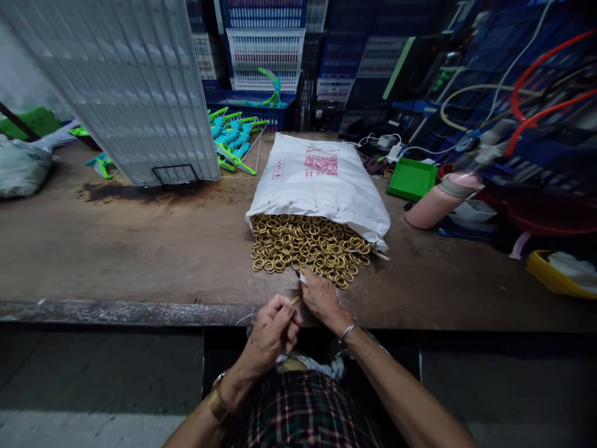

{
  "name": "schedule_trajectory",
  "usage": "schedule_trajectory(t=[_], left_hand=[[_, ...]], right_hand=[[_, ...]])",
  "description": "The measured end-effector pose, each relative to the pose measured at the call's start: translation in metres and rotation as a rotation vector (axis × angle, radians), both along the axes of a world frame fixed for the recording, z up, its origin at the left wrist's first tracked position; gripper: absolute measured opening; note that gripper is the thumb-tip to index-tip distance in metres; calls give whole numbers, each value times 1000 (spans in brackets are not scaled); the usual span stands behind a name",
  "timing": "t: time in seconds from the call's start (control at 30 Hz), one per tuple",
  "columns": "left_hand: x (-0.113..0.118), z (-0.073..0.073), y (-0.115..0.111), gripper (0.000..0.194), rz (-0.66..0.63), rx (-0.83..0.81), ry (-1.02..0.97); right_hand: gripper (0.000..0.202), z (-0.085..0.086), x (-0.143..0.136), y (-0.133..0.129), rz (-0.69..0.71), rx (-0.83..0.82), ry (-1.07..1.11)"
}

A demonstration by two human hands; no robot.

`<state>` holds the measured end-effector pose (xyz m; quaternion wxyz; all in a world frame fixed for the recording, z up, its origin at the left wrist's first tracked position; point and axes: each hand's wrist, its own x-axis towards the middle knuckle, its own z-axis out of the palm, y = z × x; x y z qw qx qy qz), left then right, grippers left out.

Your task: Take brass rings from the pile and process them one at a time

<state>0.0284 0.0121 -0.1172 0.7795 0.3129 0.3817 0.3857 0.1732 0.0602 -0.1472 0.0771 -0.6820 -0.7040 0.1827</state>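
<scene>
A heap of small gold rings (308,247) spills from the open mouth of a white sack (319,180) lying on the brown table (116,249). My right hand (321,297) rests at the near edge of the heap, fingers down on the rings. My left hand (274,330) hovers over the table's front edge, fingers pinched on a small thin gold piece. Which piece it is cannot be made out.
A white ribbed crate (125,87) leans at the back left, with blue-green plastic toys (233,137) beside it. A green tray (411,179), a pink cylinder (438,202), hoses and stacked crates crowd the back right. A yellow bin (555,274) sits at the right.
</scene>
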Motion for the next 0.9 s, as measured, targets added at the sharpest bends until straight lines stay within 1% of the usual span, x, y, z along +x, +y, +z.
schedule_trajectory(t=[0.07, 0.13, 0.23, 0.3, 0.37, 0.43, 0.5, 0.57, 0.63, 0.77, 0.9], left_hand=[[-2, -2, 3, 32, 56, -44, -42], [-4, -6, 7, 32, 137, -81, -42], [-10, -11, 12, 29, 233, -149, -69], [-13, -13, 14, 25, 255, -226, -128], [-17, -15, 15, 26, 248, -321, -198], [-19, -17, 16, 25, 247, -379, -250], [-21, -19, 17, 27, 267, -404, -270], [-21, -21, 18, 31, 290, -414, -259], [-20, -22, 21, 30, 297, -394, -240], [-17, -18, 30, 28, 259, -275, -184], [-12, -15, 39, 35, 218, -217, -93]], right_hand=[[25, -6, -3, 8, 22, 68, 54], [27, -10, -10, 16, 46, 121, 101], [36, -12, -23, 26, 68, 151, 122], [36, -9, -30, 31, 101, 124, 98], [28, -4, -34, 34, 119, 84, 54], [23, -1, -36, 36, 98, 63, 26], [22, -1, -35, 36, 64, 65, 36], [20, -4, -32, 36, 42, 79, 63], [19, -6, -27, 34, 27, 99, 90], [16, -10, -13, 29, -2, 137, 180], [12, -10, 1, 23, -7, 171, 282]])
